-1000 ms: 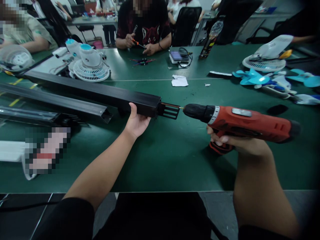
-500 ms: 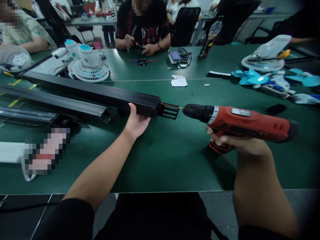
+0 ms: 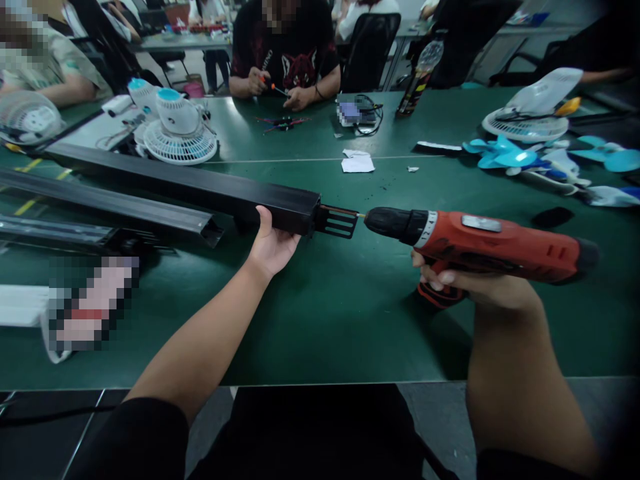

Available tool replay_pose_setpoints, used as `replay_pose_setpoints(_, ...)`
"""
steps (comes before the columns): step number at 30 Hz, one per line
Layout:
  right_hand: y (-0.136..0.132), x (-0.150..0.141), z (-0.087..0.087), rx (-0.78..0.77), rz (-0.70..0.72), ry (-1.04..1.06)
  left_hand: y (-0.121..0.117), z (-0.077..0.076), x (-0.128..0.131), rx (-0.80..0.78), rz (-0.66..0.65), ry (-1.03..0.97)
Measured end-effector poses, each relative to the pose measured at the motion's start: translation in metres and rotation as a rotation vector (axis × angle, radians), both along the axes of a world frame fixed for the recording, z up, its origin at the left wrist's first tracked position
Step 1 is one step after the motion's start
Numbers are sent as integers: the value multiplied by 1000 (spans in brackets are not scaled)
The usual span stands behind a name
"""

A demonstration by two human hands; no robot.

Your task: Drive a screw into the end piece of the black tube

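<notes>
The left grip (image 3: 273, 250) holds the black tube (image 3: 200, 183), which stretches toward ten o'clock over the surface (image 3: 340, 320); the right grip (image 3: 483, 290) wraps the red drill (image 3: 500, 243) at three o'clock, its bit (image 3: 361, 215) aimed toward nine at the slotted plate (image 3: 340, 220)

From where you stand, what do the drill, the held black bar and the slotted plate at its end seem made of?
Drill: probably plastic, dull red and black; rounded, vented body suggests it.
Bar: perhaps coated metal, satin black with crisp edges, though plastic is possible.
Plate: likely thin dark metal, given its neat slots.
</notes>
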State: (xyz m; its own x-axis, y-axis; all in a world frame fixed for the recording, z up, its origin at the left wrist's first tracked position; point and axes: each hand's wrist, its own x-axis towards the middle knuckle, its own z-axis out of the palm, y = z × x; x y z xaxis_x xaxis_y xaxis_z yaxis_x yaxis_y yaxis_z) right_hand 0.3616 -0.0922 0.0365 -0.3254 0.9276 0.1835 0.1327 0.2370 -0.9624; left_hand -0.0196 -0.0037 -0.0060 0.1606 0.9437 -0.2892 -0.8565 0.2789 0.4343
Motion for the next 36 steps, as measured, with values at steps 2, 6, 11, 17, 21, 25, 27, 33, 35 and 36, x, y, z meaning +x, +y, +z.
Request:
replay_pose_setpoints(2,0,1,0,1,1,-14,-1,0,0,6,-2,-14)
replay_pose_setpoints(6,-1,2,-2,-12,-7,-5,1,-4,-2,12,-4,-61)
replay_pose_setpoints(11,-1,0,-2,-31,-8,29,3,-10,-4,9,-10,-72)
replay_pose_setpoints(17,-1,-2,0,-28,-13,27,0,-1,0,21,2,-2)
replay_pose_setpoints(21,-1,-2,0,-31,-16,24,-3,6,3,12,23,34)
replay_pose_setpoints(25,-1,-3,1,-15,-24,36,-3,6,3,-7,19,25)
replay_pose_setpoints(27,-1,-4,1,4,-28,35,-2,5,3,-8,16,26)
replay_pose_setpoints(33,0,-3,2,2,-2,4,-2,4,2,14,9,39)
replay_pose_setpoints(35,0,-3,2,-9,-7,8,-1,2,2,11,8,19)
replay_pose_setpoints(36,0,-3,2,-9,-9,16,-1,1,1,10,10,12)
